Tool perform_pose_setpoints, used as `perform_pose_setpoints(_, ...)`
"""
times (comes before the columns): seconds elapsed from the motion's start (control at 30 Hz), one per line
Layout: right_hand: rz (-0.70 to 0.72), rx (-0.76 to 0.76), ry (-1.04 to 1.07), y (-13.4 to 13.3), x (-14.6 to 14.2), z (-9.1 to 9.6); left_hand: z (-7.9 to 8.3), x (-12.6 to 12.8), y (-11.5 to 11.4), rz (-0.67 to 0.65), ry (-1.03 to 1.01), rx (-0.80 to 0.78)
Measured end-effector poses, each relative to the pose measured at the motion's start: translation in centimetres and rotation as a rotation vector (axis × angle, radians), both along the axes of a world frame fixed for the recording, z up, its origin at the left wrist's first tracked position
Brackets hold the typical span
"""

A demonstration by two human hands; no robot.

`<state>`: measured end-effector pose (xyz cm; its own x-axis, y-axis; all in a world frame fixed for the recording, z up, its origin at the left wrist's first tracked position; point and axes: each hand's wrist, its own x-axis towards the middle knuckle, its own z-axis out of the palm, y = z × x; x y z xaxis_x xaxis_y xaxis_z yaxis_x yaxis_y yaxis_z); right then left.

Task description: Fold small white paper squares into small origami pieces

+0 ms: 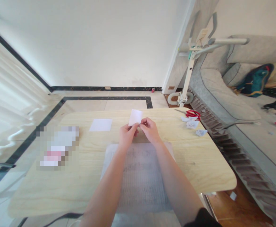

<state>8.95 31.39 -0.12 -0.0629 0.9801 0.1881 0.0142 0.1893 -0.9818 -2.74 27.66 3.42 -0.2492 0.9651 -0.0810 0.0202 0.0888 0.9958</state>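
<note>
A small white sheet of paper is held up above the table, pinched along its lower edge by both hands. My left hand grips its lower left part, thumb in front. My right hand pinches the lower right corner, fingertips nearly touching the left thumb. Below my wrists lies a larger translucent mat or sheet, with faint marks on it. To the left of my hands, another white sheet of paper rests flat on the table.
On the wooden table, red-handled scissors lie at the back right beside folded white paper pieces. A blurred-out item lies at the left. A grey sofa and exercise machine stand to the right.
</note>
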Motion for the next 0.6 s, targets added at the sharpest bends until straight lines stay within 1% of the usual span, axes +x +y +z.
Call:
perform_pose_setpoints(0.2,0.0,-0.039,0.015,-0.08,0.2,0.27,-0.05,0.02,-0.06,-0.031,0.028,0.028)
perform_pose_setpoints(0.4,0.042,-0.043,0.033,-0.22,0.1,0.45,-0.45,-0.19,0.11,0.01,0.023,0.022)
perform_pose_setpoints(0.6,-0.004,-0.039,0.01,0.11,0.1,0.02,-0.55,-0.1,0.12,-0.003,0.046,0.026)
